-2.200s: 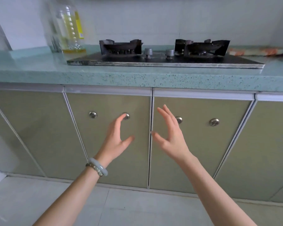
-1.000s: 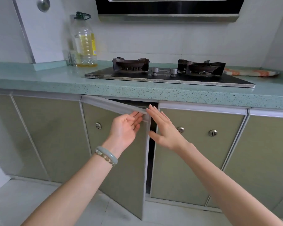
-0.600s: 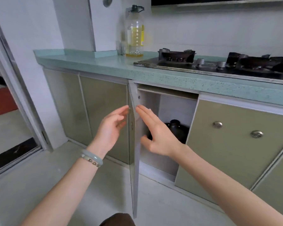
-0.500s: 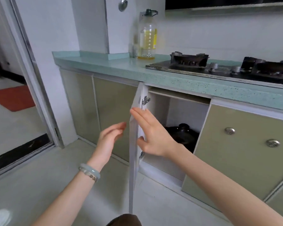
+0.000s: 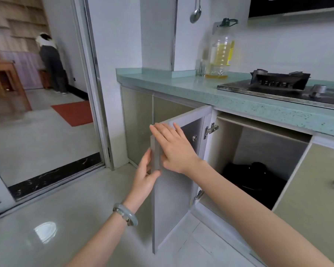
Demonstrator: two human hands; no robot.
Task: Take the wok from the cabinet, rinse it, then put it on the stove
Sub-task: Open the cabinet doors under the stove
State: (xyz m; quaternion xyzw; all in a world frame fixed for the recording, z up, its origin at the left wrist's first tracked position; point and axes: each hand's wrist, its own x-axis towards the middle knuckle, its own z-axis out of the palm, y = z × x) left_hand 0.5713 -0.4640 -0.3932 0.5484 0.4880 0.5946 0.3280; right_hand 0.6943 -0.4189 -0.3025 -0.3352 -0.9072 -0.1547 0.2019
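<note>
The cabinet door (image 5: 174, 199) under the counter stands swung wide to the left. Inside the open cabinet (image 5: 258, 151) a black wok with a lid (image 5: 255, 180) sits on the floor of the compartment, partly hidden by my right forearm. My right hand (image 5: 174, 149) lies flat with fingers spread on the inner face of the door. My left hand (image 5: 145, 176) holds the door's free edge, thumb in front and fingers behind. The gas stove (image 5: 281, 85) sits on the green counter above and to the right.
A large oil bottle (image 5: 221, 53) stands on the countertop (image 5: 181, 83) left of the stove, a ladle (image 5: 196, 10) hangs on the wall. A closed cabinet door (image 5: 320, 189) is at right. Left, a sliding doorway opens to another room with a red mat (image 5: 73, 112) and a person (image 5: 52, 64).
The door went from closed to swung fully open leftward. My left hand has taken hold of its edge, my right hand rests on its inner face. The view turned left, showing the doorway.
</note>
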